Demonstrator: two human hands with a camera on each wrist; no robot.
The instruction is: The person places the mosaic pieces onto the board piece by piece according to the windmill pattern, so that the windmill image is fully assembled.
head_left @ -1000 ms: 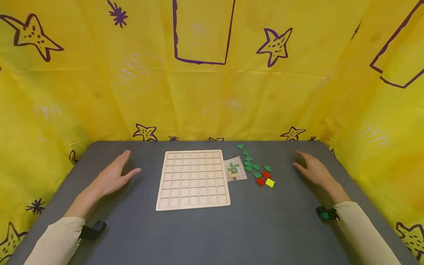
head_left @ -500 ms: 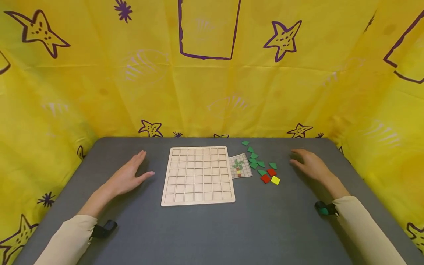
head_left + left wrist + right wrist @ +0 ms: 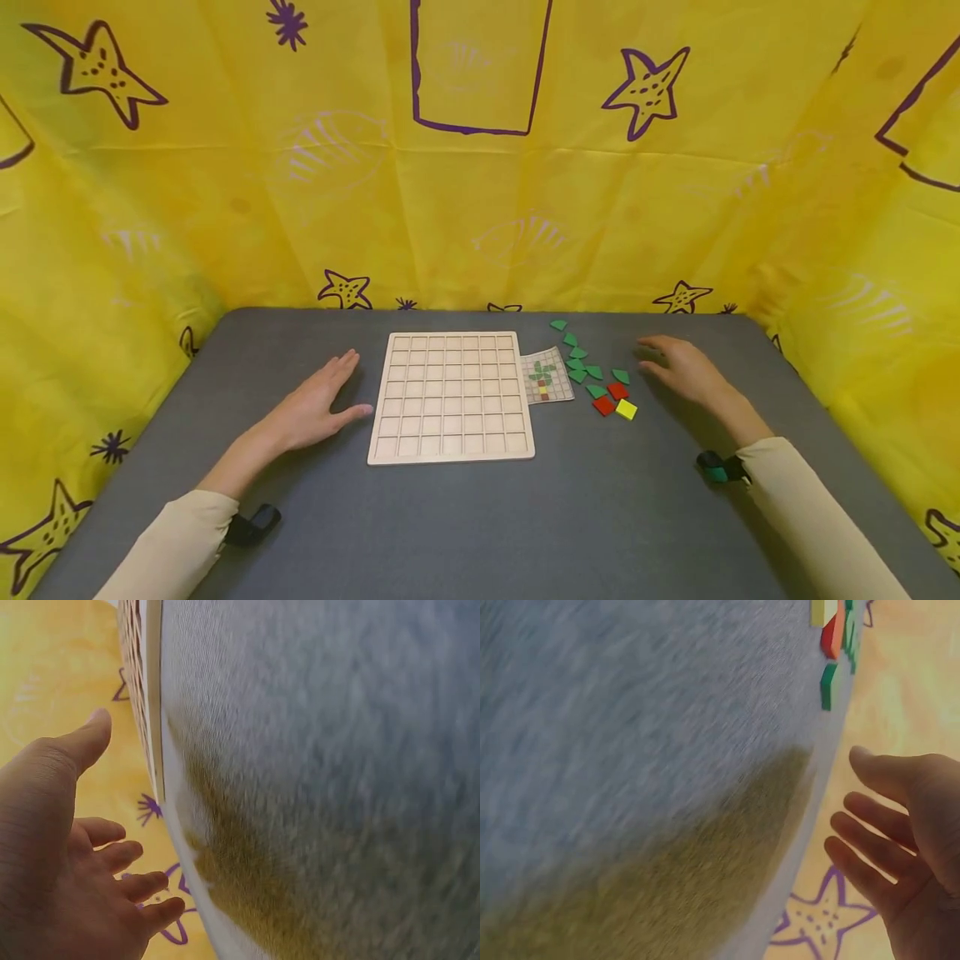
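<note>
A pale wooden grid board (image 3: 453, 398) lies flat on the grey table, its square cells bare. My left hand (image 3: 311, 408) is just left of the board, fingers extended and thumb tip close to its left edge; it holds nothing. Partly under the board's right edge sits a small pattern card (image 3: 547, 377) with a green, red and yellow design. Several green leaf-shaped tiles (image 3: 577, 352), two red square tiles (image 3: 603, 406) and a yellow square tile (image 3: 626, 409) lie loose beside the card. My right hand (image 3: 682, 371), relaxed and holding nothing, hovers to the right of these tiles.
The grey table (image 3: 465, 525) ends at a yellow cloth (image 3: 480, 208) printed with purple starfish, which hangs behind and along both sides. A dark band with a small camera (image 3: 255, 525) sits on the left wrist, another camera (image 3: 720, 468) on the right.
My left hand has moved right, up to the board's left edge. The right hand has shifted left toward the tiles. The head view has tilted and turned slightly; board and tiles lie as before.
</note>
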